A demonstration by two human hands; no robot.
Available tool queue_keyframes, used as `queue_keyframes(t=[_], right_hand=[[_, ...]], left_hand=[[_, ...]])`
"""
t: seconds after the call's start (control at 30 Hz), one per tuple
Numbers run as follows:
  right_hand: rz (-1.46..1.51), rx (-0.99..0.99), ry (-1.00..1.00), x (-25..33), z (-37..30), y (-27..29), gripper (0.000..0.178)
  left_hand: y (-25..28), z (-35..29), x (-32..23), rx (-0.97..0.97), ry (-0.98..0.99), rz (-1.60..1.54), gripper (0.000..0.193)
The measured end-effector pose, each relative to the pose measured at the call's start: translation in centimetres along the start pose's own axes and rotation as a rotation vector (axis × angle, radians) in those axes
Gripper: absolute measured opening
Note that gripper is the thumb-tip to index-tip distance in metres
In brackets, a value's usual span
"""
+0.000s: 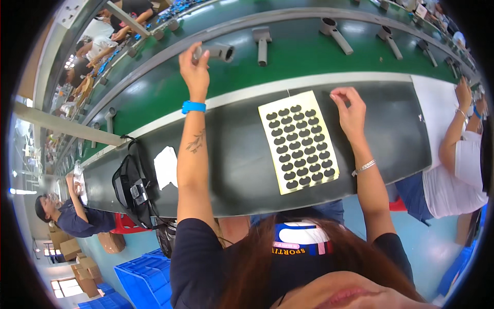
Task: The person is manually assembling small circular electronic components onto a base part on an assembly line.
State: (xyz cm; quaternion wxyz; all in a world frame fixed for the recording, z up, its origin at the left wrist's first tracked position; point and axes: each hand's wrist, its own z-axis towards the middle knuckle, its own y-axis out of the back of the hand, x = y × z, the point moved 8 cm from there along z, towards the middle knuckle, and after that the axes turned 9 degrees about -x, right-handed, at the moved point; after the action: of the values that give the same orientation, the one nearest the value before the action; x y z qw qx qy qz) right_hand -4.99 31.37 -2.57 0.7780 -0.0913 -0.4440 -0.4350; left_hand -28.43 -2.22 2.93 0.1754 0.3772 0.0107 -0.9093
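Over the green conveyor belt, my left hand (pixel 195 77) is raised with its fingers closed around a grey tubular part (pixel 222 52), whose round open end faces right. My right hand (pixel 352 112) hovers just right of a pale yellow sticker sheet (pixel 280 184), thumb and forefinger pinched together. Whatever lies between those fingertips, if anything, is too small to make out. Rows of black notched round stickers cover the sheet, which lies on the dark work table (pixel 234 154).
Similar grey parts with handles, such as one part (pixel 262 49) and another part (pixel 337 36), lie along the green belt (pixel 303 59). A black bag (pixel 131 180) and white paper (pixel 165 167) sit at left. Co-workers are at both sides; blue crates (pixel 146 278) stand on the floor.
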Motion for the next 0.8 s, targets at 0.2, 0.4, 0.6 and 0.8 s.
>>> queue_keyframes(t=[0.2,0.4,0.6,0.8], right_hand=[[0.369,-0.074,-0.237,2.7,-1.4,3.4,0.017],[0.648,0.0,-0.389,9.0,-6.6,4.2,0.033],[0.715,0.15,-0.41,11.6,-8.7,3.8,0.038],[0.655,0.183,-0.415,12.1,-8.8,3.3,0.034]], left_hand=[[1.9,-6.8,-15.6,0.101,-0.245,-0.159,0.038],[1.3,-16.4,-21.4,0.445,-0.286,-0.217,0.039],[0.1,-19.6,-20.7,0.519,0.068,-0.385,0.039],[-0.2,-21.1,-19.9,0.554,0.324,-0.525,0.041]])
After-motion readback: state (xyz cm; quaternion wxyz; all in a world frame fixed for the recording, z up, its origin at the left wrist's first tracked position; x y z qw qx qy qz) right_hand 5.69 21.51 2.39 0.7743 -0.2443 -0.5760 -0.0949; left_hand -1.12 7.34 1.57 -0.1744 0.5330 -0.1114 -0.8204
